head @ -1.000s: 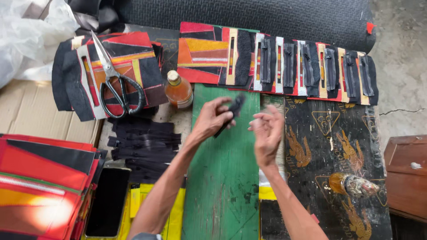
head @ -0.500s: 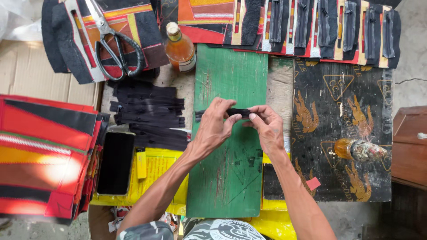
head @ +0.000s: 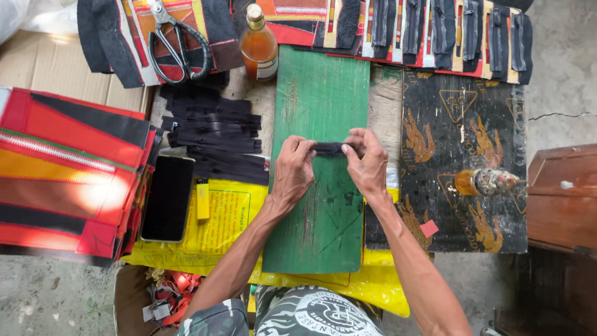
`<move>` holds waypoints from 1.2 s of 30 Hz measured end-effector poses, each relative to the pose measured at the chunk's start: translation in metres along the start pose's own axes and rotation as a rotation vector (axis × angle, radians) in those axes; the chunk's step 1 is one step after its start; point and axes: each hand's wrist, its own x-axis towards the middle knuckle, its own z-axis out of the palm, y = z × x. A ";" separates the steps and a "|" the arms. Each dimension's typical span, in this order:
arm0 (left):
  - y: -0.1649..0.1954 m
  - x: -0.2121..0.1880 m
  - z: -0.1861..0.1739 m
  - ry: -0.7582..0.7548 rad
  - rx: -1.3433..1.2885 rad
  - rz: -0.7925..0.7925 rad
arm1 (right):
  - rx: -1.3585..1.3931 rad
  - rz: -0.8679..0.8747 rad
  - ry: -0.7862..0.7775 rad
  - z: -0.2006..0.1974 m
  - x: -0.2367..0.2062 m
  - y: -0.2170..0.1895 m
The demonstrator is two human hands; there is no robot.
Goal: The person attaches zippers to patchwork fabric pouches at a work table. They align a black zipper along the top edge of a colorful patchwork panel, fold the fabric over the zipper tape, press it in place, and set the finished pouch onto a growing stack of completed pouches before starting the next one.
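Observation:
My left hand and my right hand pinch the two ends of a short black zipper strip, held flat over a green wooden board. Both hands rest side by side at the board's middle. A heap of more black zipper strips lies just left of the board.
Scissors lie on patchwork fabric at the top left, beside a bottle of amber liquid. A row of red and black sewn pieces runs along the top. A phone, a yellow lighter, a lying bottle and stacked red fabric surround the board.
The hands came down from the board's top to its middle and now stretch the black strip between them. The view has shifted toward me.

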 end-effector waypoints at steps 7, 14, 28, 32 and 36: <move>-0.001 -0.006 -0.021 0.044 0.253 0.106 | -0.231 -0.458 0.035 0.009 -0.017 -0.017; -0.008 -0.029 -0.044 0.027 0.150 0.047 | -0.200 -0.388 0.032 0.023 -0.049 -0.031; -0.025 -0.038 -0.053 0.082 0.065 0.072 | -0.262 -0.449 0.117 0.041 -0.061 -0.048; -0.025 -0.038 -0.052 0.087 0.067 0.092 | -0.266 -0.459 0.124 0.040 -0.057 -0.043; -0.023 -0.038 -0.050 0.075 0.037 0.057 | -0.231 -0.440 0.105 0.037 -0.059 -0.032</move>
